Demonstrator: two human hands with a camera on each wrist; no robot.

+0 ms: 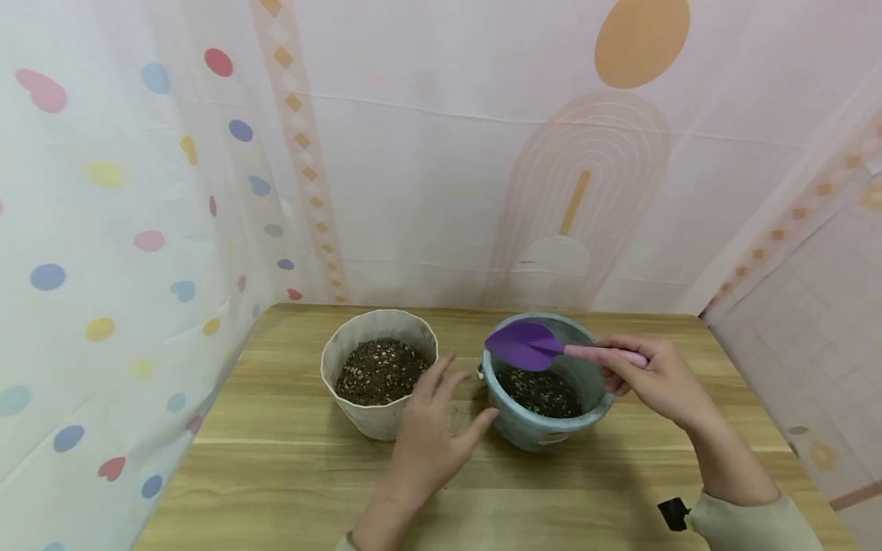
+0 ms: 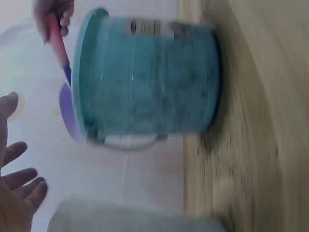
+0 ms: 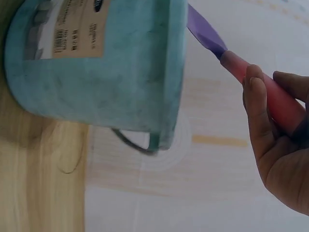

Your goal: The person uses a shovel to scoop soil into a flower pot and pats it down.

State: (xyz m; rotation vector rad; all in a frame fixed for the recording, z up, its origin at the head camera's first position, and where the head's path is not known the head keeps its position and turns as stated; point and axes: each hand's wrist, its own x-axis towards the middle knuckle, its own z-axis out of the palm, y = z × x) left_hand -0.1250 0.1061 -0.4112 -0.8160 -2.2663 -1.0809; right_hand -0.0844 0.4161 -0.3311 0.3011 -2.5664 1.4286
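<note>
My right hand (image 1: 658, 375) grips the pink handle of a purple trowel (image 1: 527, 346), whose blade lies over the opening of a blue-green bucket (image 1: 544, 432). Dark soil (image 1: 540, 392) fills the bucket's lower part. In the right wrist view, fingers and thumb wrap round the trowel handle (image 3: 268, 89). Left of the bucket stands a white pot (image 1: 375, 421) with brown, chunky soil (image 1: 382, 371) in it. My left hand (image 1: 430, 440) holds nothing; its fingers are spread, with fingertips close to the pot's right rim and the thumb toward the bucket.
Both containers stand on a wooden table (image 1: 276, 474). Behind it hangs a pale patterned curtain (image 1: 427, 191), and a dotted one (image 1: 124, 268) runs along the left. A wire handle (image 3: 133, 142) hangs at the bucket's side. Near the right sleeve is a small black square (image 1: 674, 514).
</note>
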